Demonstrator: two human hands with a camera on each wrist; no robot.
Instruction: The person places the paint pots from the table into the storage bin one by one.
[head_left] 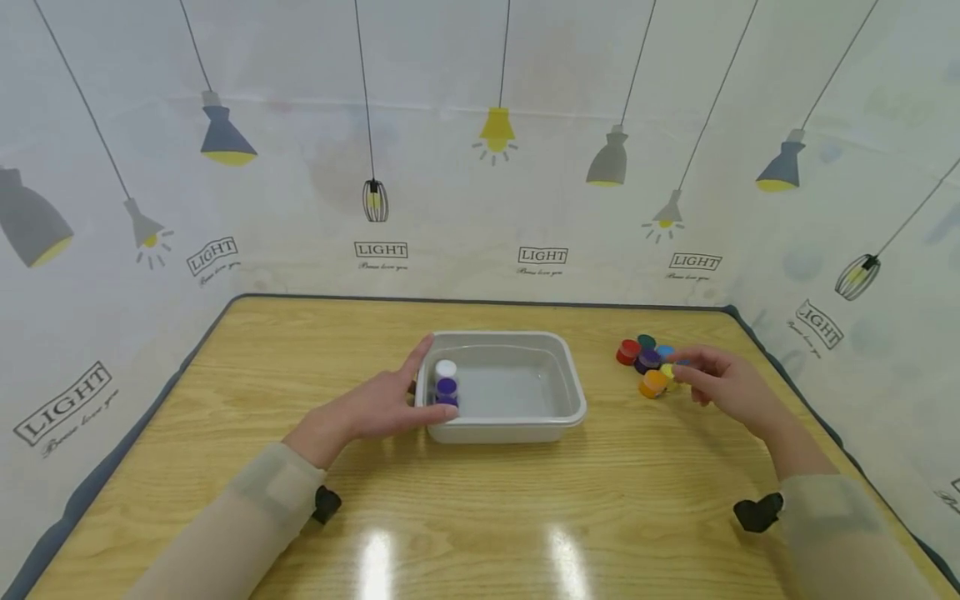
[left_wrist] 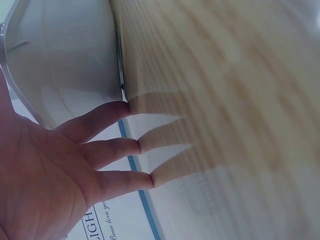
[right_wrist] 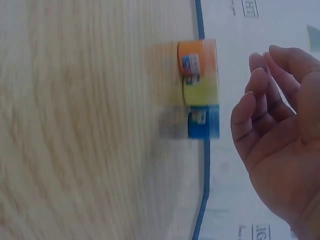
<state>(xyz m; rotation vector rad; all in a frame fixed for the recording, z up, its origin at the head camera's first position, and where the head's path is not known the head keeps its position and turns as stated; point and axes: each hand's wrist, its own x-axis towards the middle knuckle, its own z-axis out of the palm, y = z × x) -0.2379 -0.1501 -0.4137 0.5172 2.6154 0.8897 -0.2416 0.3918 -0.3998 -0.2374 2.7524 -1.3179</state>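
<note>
Nearest are the person's two pale sleeves [head_left: 247, 508], above a glossy wood-grain table [head_left: 480, 500].

Left hand [head_left: 378, 406]: positioned at the left end of a white container [head_left: 495, 422]. The thumb lies over the near-left corner and the index finger along the left rim; the three remaining fingers are straight and spread wide outside the wall.

Container contents, near to far along the left wall: a purple jar [head_left: 447, 387], partly covered by the thumb from where I stand, then a white jar [head_left: 446, 369].

Right hand [head_left: 723, 383]: fingers loosely curved, index and thumb tips narrowly apart, just beside the jar cluster on the table's right side. Cluster, near to far: orange jar [head_left: 653, 383], yellow jar [head_left: 669, 372], dark purple jar [head_left: 647, 361], red jar [head_left: 628, 352], green jar [head_left: 646, 342].

Rear: a wall covering [head_left: 450, 275] printed with pendant lamps.
</note>
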